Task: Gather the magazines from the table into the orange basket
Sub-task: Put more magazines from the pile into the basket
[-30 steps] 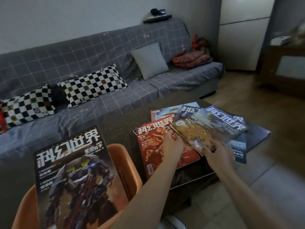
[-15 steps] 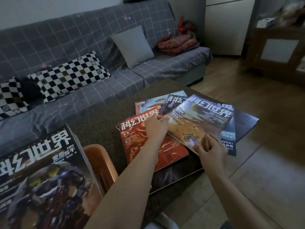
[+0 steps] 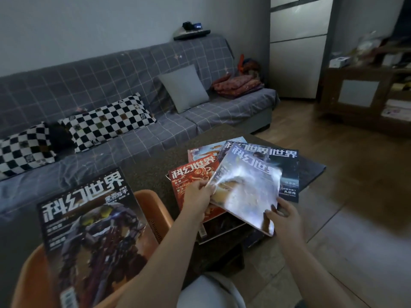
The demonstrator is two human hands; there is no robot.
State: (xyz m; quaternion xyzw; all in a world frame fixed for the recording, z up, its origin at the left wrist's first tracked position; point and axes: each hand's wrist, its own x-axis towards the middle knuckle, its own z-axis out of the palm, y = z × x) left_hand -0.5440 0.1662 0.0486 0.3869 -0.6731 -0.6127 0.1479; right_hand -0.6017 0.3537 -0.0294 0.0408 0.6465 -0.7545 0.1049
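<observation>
A glossy pale-blue magazine [image 3: 246, 192] is lifted and tilted above the pile. My left hand [image 3: 198, 196] pinches its left edge, and my right hand [image 3: 283, 216] holds its lower right corner. Under it on the dark table [image 3: 155, 172] lie a red magazine [image 3: 189, 174], a dark blue one [image 3: 287, 172] and a light one [image 3: 206, 148] at the back. The orange basket [image 3: 155, 210] stands at lower left, with a robot-cover magazine [image 3: 89, 232] leaning upright in it.
A grey checked sofa [image 3: 133, 90] with checkered pillows [image 3: 106, 121] and a grey cushion [image 3: 184, 87] runs behind the table. A wooden cabinet [image 3: 360, 96] stands at right, beside a white fridge [image 3: 298, 47]. Wooden floor [image 3: 344, 196] lies right of the table.
The pale-blue magazine has come up off the pile and tilted toward me. My left hand moved from the red magazine to grip its left edge. The camera tipped up slightly.
</observation>
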